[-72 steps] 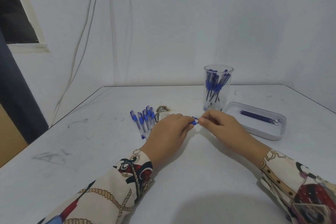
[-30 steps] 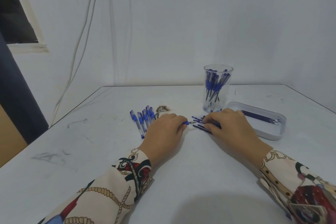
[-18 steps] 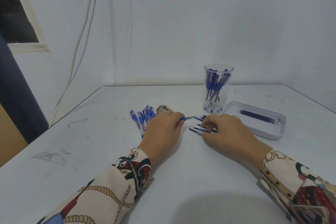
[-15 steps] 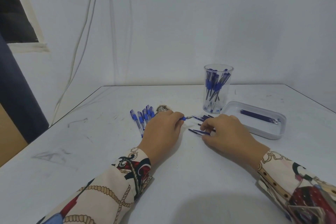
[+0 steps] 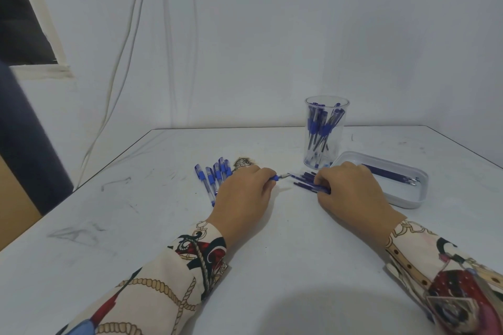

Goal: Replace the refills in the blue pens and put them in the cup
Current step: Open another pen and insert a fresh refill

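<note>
My left hand [image 5: 245,196] grips a blue pen [image 5: 277,177] whose metal tip pokes out to the right. Just right of it lie several loose dark blue refills [image 5: 303,181] on the table. My right hand [image 5: 351,187] rests over them, and its fingers pinch one refill [image 5: 313,187] lying flat on the table. A row of several capped blue pens [image 5: 215,175] lies left of my left hand. The clear cup [image 5: 325,134] stands behind the refills with several blue pens in it.
A shallow white tray [image 5: 408,200] with several refills sits at the right, close to my right hand. A small brown patch [image 5: 243,162] marks the white table [image 5: 299,253]. Cables [image 5: 119,71] hang down the wall at the back left.
Both hands held one pen together, then parted. My right hand went down onto the loose refills and drew back a little with one. My left hand keeps the pen.
</note>
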Available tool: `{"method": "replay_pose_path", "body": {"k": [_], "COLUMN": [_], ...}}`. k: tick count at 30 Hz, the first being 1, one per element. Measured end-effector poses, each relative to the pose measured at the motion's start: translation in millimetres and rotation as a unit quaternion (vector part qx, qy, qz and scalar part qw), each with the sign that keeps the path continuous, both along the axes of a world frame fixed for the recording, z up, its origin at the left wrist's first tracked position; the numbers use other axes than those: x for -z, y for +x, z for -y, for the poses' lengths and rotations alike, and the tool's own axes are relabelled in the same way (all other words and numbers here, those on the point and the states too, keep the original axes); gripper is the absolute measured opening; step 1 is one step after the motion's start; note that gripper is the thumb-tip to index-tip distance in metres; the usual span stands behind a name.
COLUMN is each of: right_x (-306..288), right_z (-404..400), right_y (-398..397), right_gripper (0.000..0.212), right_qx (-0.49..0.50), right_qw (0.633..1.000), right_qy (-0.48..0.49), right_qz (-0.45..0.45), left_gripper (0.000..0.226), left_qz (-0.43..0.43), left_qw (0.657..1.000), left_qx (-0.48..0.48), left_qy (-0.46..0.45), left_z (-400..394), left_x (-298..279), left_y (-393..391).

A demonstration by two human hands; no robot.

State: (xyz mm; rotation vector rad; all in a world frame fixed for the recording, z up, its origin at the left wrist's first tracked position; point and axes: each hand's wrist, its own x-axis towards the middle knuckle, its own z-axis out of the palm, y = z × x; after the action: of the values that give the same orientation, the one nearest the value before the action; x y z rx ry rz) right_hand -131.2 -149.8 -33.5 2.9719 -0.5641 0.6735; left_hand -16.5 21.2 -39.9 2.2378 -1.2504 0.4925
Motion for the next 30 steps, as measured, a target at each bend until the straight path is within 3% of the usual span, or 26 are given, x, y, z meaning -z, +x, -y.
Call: {"method": "replay_pose_path", "body": {"k": [24,30], "right_x": [3.4,-6.1], "right_z": [-0.8,-12.3], "right_y": [1.5,-4.4], "right_gripper": [0.014,0.019], "right_qx": [0.017,-0.029], "right_qw": [0.999,0.988], "right_qy": [0.006,0.116], "right_qz": [0.034,0.093], "left_gripper": [0.027,0.029], "left_qz": [-0.002,-0.006], "left_qw": [1.0,1.0], "left_qx": [0.003,0.014], "left_qy": [0.009,0.021], "left_z": [-1.2,-1.4], "left_x": [-4.1,-6.1], "left_y": [-4.4,-7.1]}}
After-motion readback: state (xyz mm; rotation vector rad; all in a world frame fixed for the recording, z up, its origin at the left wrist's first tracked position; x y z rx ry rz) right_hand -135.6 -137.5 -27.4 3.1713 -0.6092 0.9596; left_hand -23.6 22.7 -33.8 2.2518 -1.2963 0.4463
